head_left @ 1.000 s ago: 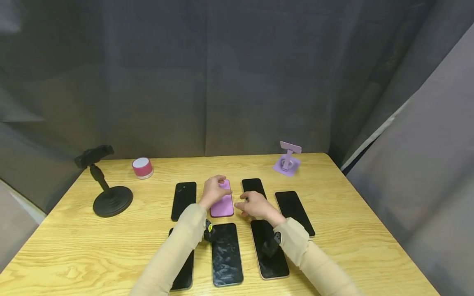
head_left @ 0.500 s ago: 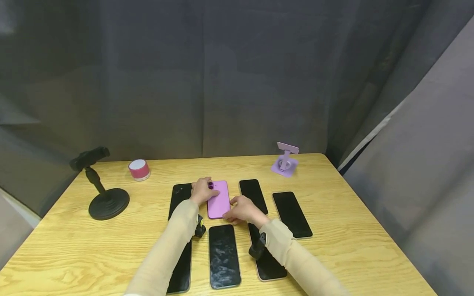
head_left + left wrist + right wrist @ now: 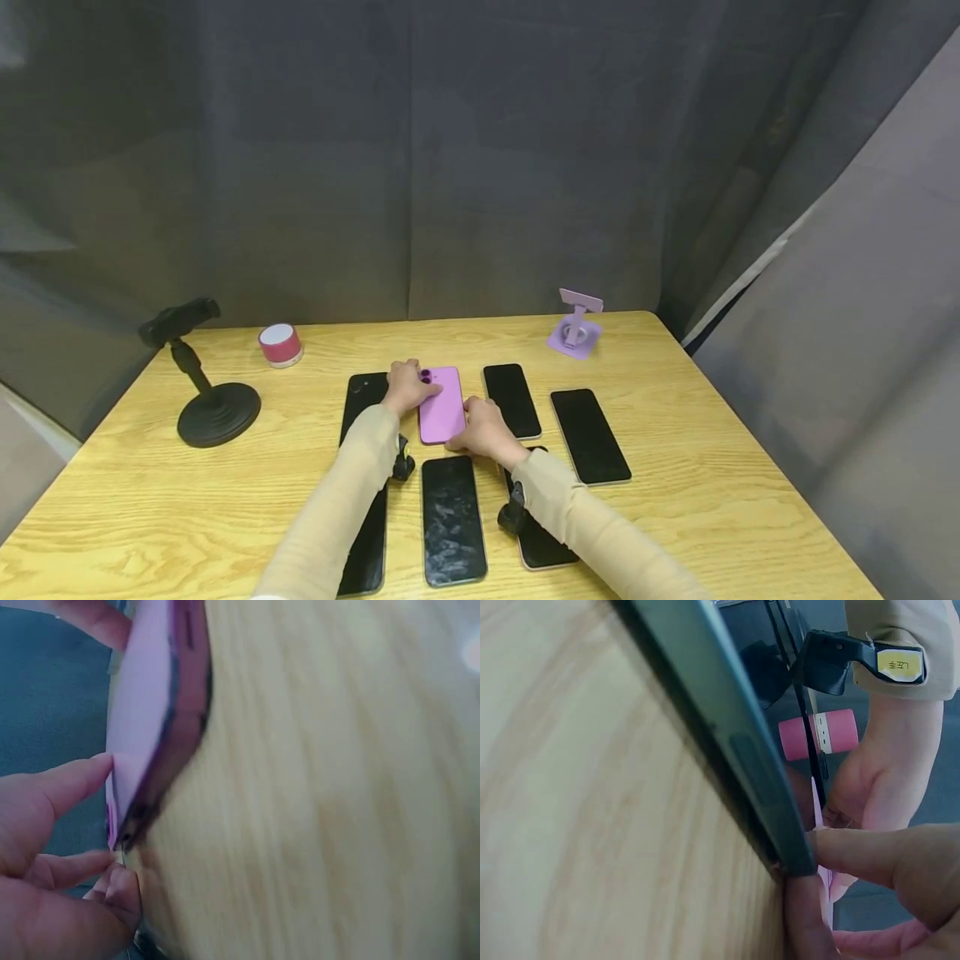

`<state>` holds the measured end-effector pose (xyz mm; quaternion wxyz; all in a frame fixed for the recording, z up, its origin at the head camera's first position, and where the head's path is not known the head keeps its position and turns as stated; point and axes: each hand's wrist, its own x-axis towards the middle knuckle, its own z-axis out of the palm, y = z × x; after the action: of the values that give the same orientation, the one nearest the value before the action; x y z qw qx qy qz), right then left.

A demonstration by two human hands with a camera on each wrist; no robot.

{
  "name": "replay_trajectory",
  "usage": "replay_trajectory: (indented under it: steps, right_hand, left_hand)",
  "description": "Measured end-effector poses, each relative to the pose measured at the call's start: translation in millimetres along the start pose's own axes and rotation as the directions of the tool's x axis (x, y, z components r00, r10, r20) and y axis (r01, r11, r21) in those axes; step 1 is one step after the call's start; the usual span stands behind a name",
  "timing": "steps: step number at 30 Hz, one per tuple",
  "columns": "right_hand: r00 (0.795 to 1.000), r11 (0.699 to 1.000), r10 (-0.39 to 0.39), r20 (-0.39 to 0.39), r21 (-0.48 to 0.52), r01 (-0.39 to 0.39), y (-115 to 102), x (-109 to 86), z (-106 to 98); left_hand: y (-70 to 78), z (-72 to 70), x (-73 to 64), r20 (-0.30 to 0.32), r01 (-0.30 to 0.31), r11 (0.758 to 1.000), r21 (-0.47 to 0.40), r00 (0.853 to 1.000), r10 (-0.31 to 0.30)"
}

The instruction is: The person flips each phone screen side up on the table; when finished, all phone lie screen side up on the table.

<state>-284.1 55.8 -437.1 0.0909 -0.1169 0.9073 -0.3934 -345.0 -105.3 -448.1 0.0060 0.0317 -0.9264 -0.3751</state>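
A pink smartphone [image 3: 442, 408] lies back up on the wooden table, camera lenses at its upper left. My left hand [image 3: 406, 387] grips its left side, thumb on the back and fingers at the edge. In the left wrist view the left hand [image 3: 52, 862] shows thumb and fingertips close about the phone's end. My right hand [image 3: 483, 429] pinches the lower right corner, thumb at the bottom edge and a finger along the side. A dark-edged phone [image 3: 727, 712] stands large in front of the right fingers in the right wrist view, partly hiding their contact.
Black phones lie around: one [image 3: 512, 400] and another [image 3: 591, 436] at right, a smudged one [image 3: 453, 521] nearer, others partly under the sleeves. At the back stand a black phone stand [image 3: 217, 412], a pink round speaker [image 3: 281, 346] and a lilac stand [image 3: 574, 333].
My left hand has moved from over the pink phone to its left side, uncovering the lenses. My right hand has come left and nearer onto the phone's lower right corner.
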Motion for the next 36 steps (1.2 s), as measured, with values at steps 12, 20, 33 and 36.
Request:
replay_trajectory:
  steps: [12,20,33,36]
  right_hand:
    - [1.000,0.998,-0.005,-0.013,-0.060,0.004,4,3.3,5]
    - [0.999,0.996,-0.041,-0.019,-0.083,0.040,2,1.6,6]
    - [0.998,0.999,-0.045,0.050,-0.005,0.045,4,2.1,2]
    - [0.995,0.995,-0.071,0.076,-0.066,0.076,5,3.0,0]
  left_hand:
    - [-0.4,-8.2,2.5,0.021,0.067,0.998,0.011,0.998,-0.067]
    - [3.6,-5.2,1.7,-0.007,0.105,0.994,-0.007,0.994,-0.105]
    - [13.4,-8.1,-2.9,0.000,0.233,0.953,-0.193,0.971,-0.238]
    - [12.5,-5.2,-2.5,0.002,0.248,0.938,-0.243,0.967,-0.255]
